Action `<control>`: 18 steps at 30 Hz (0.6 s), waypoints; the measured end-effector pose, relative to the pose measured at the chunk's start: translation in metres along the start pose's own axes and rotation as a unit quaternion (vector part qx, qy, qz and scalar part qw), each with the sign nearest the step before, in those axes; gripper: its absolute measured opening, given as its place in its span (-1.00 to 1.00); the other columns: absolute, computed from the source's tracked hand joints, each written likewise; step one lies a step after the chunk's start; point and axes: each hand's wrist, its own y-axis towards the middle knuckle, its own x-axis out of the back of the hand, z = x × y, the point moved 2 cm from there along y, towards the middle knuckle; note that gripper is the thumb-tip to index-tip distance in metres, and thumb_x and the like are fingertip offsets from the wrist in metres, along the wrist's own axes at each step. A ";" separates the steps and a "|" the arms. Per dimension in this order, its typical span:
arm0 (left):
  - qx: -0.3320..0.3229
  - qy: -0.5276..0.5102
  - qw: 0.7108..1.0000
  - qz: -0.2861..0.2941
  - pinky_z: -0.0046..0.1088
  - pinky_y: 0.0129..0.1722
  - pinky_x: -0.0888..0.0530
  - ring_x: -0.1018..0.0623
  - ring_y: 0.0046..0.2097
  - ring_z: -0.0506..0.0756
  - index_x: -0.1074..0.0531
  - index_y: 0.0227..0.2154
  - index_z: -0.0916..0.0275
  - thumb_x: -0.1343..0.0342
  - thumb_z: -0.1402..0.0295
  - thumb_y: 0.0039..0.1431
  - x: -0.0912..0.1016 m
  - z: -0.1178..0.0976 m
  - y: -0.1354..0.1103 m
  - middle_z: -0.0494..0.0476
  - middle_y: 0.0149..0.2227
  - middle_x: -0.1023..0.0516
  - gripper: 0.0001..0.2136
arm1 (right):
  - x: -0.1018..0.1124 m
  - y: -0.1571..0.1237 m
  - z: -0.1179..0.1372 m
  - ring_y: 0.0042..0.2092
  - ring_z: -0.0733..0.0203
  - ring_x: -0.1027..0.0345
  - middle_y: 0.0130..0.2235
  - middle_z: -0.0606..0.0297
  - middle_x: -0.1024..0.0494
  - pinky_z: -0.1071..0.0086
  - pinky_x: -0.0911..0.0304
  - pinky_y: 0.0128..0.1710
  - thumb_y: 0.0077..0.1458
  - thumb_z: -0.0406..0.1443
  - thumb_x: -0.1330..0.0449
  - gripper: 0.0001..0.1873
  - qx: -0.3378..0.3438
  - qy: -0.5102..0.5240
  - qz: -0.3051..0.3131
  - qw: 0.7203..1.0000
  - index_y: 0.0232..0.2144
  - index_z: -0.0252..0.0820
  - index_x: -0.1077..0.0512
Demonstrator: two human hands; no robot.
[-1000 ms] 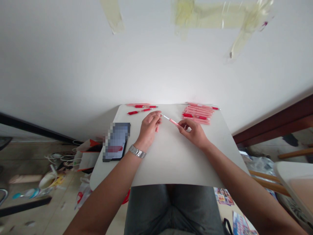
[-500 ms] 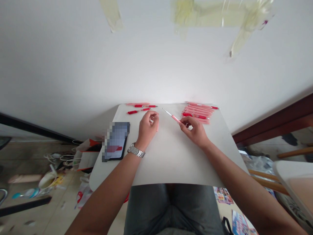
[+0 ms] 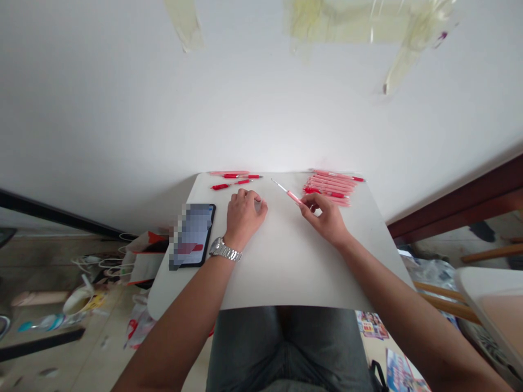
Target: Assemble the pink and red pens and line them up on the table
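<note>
My right hand (image 3: 323, 213) pinches a pink pen (image 3: 294, 197) between thumb and fingers. From its pink body a thin, pale refill (image 3: 279, 185) sticks out, pointing up and left. Left of it, my left hand (image 3: 245, 212) is held low over the white table, fingers curled and thumb close to the index finger; whatever it may hold is hidden. Beyond my left hand lie red pens (image 3: 220, 187) and pale pink pen pieces (image 3: 229, 172). A row of pink pens (image 3: 333, 184), with a red pen (image 3: 327, 193) across them, lies beyond my right hand.
A phone (image 3: 191, 234) lies on the left of the white table (image 3: 294, 272), beside my watch (image 3: 224, 250). A white wall (image 3: 253, 109) with yellowed tape rises behind the table. Bags, cables and a bottle (image 3: 43, 323) are on the floor at left; a chair stands at right.
My left hand has moved slightly down and toward me, and its fingers have turned; the small pink piece seen beneath it is out of sight. My right hand and the pen have hardly moved.
</note>
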 end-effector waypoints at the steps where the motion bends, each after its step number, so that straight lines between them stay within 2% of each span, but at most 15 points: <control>1: -0.001 0.003 1.000 0.002 -0.13 -0.03 -0.43 -0.47 -0.06 0.31 -0.48 -0.21 0.18 -0.19 0.25 0.31 0.000 -0.001 0.000 0.25 -0.12 -0.50 -0.87 | 0.000 0.000 0.000 -0.31 0.18 -0.42 -0.30 0.25 -0.58 0.26 -0.36 -0.28 0.32 -0.11 -0.23 -0.80 -0.001 0.001 -0.001 1.000 -0.23 -0.11 -0.47; 6: -0.014 -0.005 1.000 0.003 -0.14 -0.06 -0.42 -0.48 -0.08 0.30 -0.49 -0.26 0.18 -0.19 0.26 0.31 0.000 -0.003 -0.002 0.25 -0.15 -0.49 -0.89 | -0.001 0.001 -0.001 -0.31 0.18 -0.43 -0.30 0.24 -0.58 0.26 -0.36 -0.29 0.33 -0.07 -0.22 -0.75 0.001 0.000 0.004 1.000 -0.23 -0.11 -0.47; 12: -0.023 -0.035 0.999 -0.003 -0.14 -0.04 -0.42 -0.48 -0.08 0.29 -0.50 -0.25 0.18 -0.18 0.29 0.33 -0.002 -0.002 -0.001 0.25 -0.13 -0.51 -0.91 | -0.001 0.001 -0.001 -0.31 0.18 -0.42 -0.30 0.24 -0.57 0.27 -0.35 -0.30 0.32 -0.11 -0.23 -0.79 -0.002 0.001 0.007 1.000 -0.25 -0.11 -0.46; 18: -0.020 -0.171 0.984 -0.033 -0.21 -0.07 -0.42 -0.50 -0.18 0.18 -0.43 -0.22 0.17 -0.11 0.25 0.42 -0.005 -0.003 0.002 0.18 -0.17 -0.56 -0.88 | -0.001 0.001 -0.002 -0.32 0.19 -0.42 -0.31 0.26 -0.57 0.27 -0.36 -0.30 0.32 -0.13 -0.24 -0.81 0.008 0.000 0.014 1.000 -0.25 -0.11 -0.46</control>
